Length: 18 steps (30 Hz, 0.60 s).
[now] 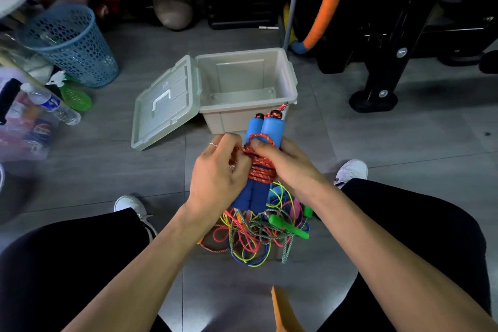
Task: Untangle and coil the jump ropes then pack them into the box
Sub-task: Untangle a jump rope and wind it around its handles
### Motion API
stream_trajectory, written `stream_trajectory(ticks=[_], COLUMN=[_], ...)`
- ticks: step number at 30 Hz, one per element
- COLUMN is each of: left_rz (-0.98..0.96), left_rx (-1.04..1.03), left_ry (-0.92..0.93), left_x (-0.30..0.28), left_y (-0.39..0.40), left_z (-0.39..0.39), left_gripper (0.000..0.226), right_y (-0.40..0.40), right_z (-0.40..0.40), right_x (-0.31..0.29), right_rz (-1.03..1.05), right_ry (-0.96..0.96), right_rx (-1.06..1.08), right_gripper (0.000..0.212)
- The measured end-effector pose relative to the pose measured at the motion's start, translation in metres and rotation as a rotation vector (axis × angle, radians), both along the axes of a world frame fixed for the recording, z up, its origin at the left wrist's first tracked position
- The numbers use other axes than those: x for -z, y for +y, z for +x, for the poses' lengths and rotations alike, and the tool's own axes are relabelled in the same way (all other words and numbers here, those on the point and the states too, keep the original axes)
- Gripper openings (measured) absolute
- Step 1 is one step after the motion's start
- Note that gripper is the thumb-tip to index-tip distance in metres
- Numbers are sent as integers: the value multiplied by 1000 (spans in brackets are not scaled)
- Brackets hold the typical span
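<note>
My right hand (285, 167) grips the pair of blue foam jump-rope handles (260, 159) held side by side, thumb pressed over the red speckled braided rope (260, 170) wound tight round their middle — my left hand (218, 170) has its fingers curled, pinching the loose end of that red rope just beside the handles. Below my wrists, the tangle of thin neon cords and a green-handled rope (258, 232) lies on the grey tiled floor (377, 148) between my knees — the open beige plastic box (248, 89), lid hinged back, sits just beyond the handles.
</note>
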<state>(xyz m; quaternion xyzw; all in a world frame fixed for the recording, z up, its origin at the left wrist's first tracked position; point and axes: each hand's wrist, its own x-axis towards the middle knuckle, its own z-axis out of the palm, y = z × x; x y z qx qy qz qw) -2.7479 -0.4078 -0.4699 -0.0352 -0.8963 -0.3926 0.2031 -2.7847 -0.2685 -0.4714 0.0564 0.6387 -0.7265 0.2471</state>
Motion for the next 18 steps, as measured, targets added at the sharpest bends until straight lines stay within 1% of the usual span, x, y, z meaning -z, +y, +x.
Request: stream_trajectory(ticks=[2,3,5,6,8,10,12,14,16,18], left_rz=[-14,-12,34,76,171,272,307,272,243,233], left_rx=[12,9,-42,-83,-152,-163,-108,-30,17,33], left_ry=[35,47,37,12,-63,-143,-203,-216,-201,-179], left_x=[-4,-7,-10,-11,-11,-7,-1,3,4,5], left_y=[0,0,-1,0,5,10,11,10,7,5], left_z=[-1,-1,-2,-2,-2,-1,2,6,7,7], left_gripper=[10,10,9,9,10,13,15,12,6,6], right_y=[-1,-1,-3,-3,-5,-5,-3,-1,-2,-4], right_z=[0,0,1,1,1,-1,-3,-5,-8,-11], right_x=[0,0,-2,-3,-3,-4,-4,-6,-5,-4], right_rz=[-38,-64,-130,-155,-168,-156,-187,-231,-227,-189], right_ry=[-21,-26,-35,-44,-65,-95,-156,-220,-252,-264], right_rx=[56,78,100,110,137,140,88,51,82,140], right_gripper=[29,27,15,11,9,11,18,30,40,53])
